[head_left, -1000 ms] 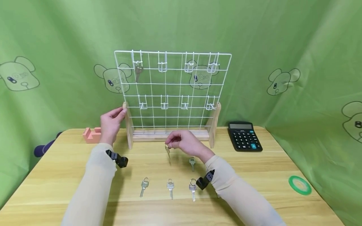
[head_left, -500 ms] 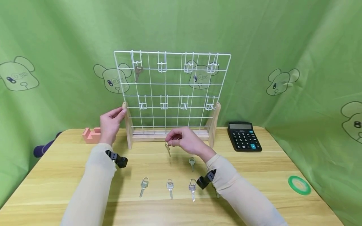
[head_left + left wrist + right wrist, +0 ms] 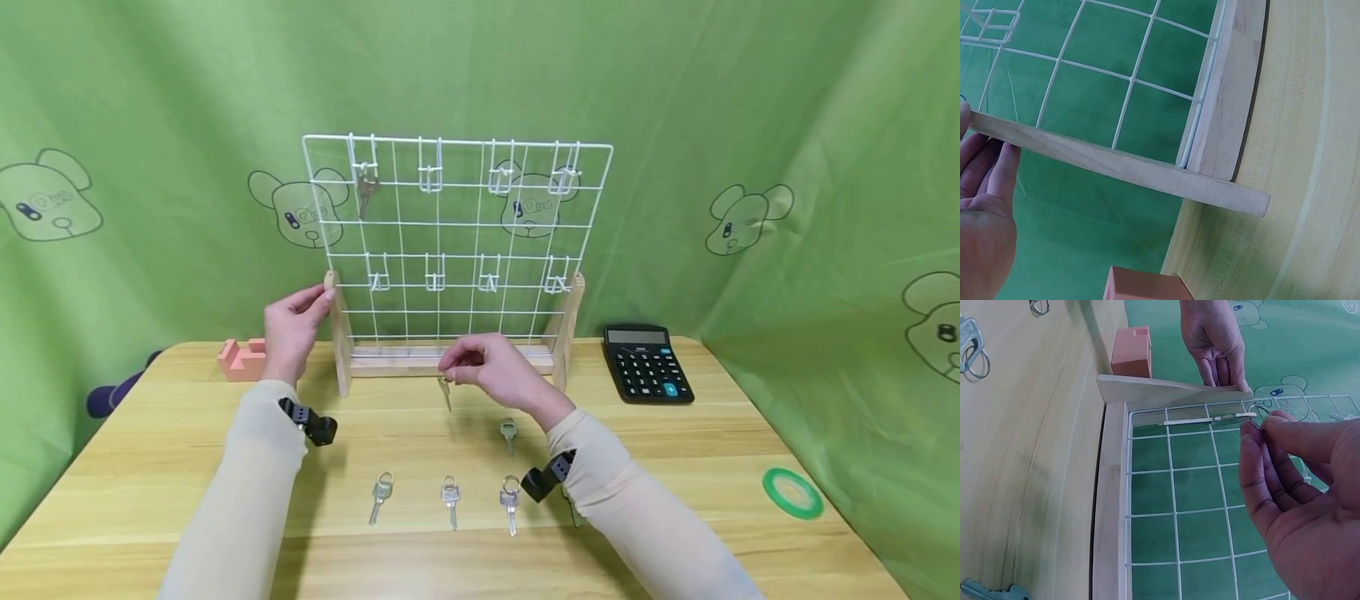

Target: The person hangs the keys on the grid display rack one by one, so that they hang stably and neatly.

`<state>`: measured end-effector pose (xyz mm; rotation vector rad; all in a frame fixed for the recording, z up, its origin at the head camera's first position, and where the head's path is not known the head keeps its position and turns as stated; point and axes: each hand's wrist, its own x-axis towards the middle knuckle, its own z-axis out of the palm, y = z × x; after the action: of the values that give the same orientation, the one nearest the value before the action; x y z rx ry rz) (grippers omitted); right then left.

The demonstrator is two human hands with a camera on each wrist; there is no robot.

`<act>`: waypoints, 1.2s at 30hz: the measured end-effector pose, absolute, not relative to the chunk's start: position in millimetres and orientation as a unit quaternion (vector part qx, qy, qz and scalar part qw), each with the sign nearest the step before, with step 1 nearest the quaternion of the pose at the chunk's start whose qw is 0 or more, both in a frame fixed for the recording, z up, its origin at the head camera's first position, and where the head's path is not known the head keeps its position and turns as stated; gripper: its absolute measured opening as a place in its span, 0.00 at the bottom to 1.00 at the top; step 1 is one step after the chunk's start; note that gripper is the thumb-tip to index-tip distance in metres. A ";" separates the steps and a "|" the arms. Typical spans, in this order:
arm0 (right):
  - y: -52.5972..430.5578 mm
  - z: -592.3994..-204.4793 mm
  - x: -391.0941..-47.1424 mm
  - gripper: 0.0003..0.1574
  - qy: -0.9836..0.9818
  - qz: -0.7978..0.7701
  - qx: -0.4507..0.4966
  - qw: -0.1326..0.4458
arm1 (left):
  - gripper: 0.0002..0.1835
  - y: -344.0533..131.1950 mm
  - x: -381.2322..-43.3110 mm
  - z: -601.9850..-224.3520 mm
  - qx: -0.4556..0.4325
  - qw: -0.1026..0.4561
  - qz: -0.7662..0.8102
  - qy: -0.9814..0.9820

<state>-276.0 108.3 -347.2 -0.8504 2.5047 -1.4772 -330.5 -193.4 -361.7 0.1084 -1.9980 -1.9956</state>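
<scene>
My right hand (image 3: 497,371) pinches a key ring between thumb and fingertips, and a key (image 3: 446,395) dangles from it in front of the rack's wooden base. In the right wrist view the held key (image 3: 1210,419) stretches away from the fingertips, seen nearly edge-on. With thumb and fingers, my left hand (image 3: 291,332) grips the upper end of the left wooden upright (image 3: 342,346). Several hooks hang in two rows on the white wire grid (image 3: 459,223). One key (image 3: 366,193) hangs from the top left hook.
Several ringed keys lie on the wooden table (image 3: 420,567), among them a left one (image 3: 381,490), a middle one (image 3: 451,493) and one farther back (image 3: 509,429). A calculator (image 3: 648,367) lies right, a green tape roll (image 3: 792,493) nearer, a pink block (image 3: 242,362) left.
My right hand has risen slightly with the key. The left hand keeps its grip on the upright.
</scene>
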 end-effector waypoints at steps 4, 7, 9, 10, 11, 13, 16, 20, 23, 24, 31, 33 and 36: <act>108.4 -343.0 -275.2 0.06 0.820 -0.493 -0.285 0.048 | 0.26 -193.6 -331.4 -361.9 0.037 0.160 -0.702 -0.693; 108.6 -338.7 -274.5 0.06 0.818 -0.500 -0.282 0.041 | 0.26 -193.9 -331.1 -362.0 0.036 0.162 -0.707 -0.688; 108.4 -335.9 -274.1 0.06 0.818 -0.504 -0.276 0.038 | 0.26 -193.8 -330.8 -361.8 0.036 0.163 -0.708 -0.686; 108.3 -334.6 -274.2 0.06 0.816 -0.507 -0.274 0.038 | 0.26 -193.7 -330.5 -361.5 0.036 0.163 -0.708 -0.686; 108.0 -333.4 -274.5 0.06 0.815 -0.510 -0.273 0.038 | 0.26 -193.6 -330.3 -361.3 0.036 0.163 -0.707 -0.687; 107.4 -330.8 -274.8 0.07 0.814 -0.513 -0.271 0.038 | 0.25 -193.4 -329.7 -360.6 0.036 0.163 -0.707 -0.687; 106.3 -326.3 -275.0 0.07 0.816 -0.511 -0.268 0.034 | 0.26 -193.4 -329.3 -360.4 0.037 0.161 -0.707 -0.688; 104.9 -321.8 -275.6 0.06 0.820 -0.506 -0.267 0.026 | 0.26 -193.2 -329.2 -360.6 0.037 0.162 -0.703 -0.692; 104.0 -318.8 -275.5 0.06 0.820 -0.505 -0.268 0.022 | 0.26 -193.1 -328.7 -360.5 0.038 0.162 -0.701 -0.693; 103.8 -317.8 -275.4 0.06 0.821 -0.504 -0.268 0.021 | 0.26 -193.0 -328.5 -360.5 0.038 0.161 -0.701 -0.693; 102.6 -311.0 -275.7 0.05 0.816 -0.511 -0.272 0.004 | 0.26 -192.8 -330.2 -362.6 0.037 0.160 -0.708 -0.686; 102.0 -309.1 -275.9 0.05 0.812 -0.516 -0.274 0.003 | 0.26 -192.6 -330.6 -362.9 0.037 0.161 -0.708 -0.686; 101.9 -306.5 -277.1 0.05 0.807 -0.523 -0.273 0.004 | 0.26 -192.4 -330.4 -362.9 0.035 0.162 -0.708 -0.686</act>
<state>-277.1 101.9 -306.5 -0.8552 2.5296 -1.6393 -330.4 -192.4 -362.9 0.1007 -1.9585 -2.0210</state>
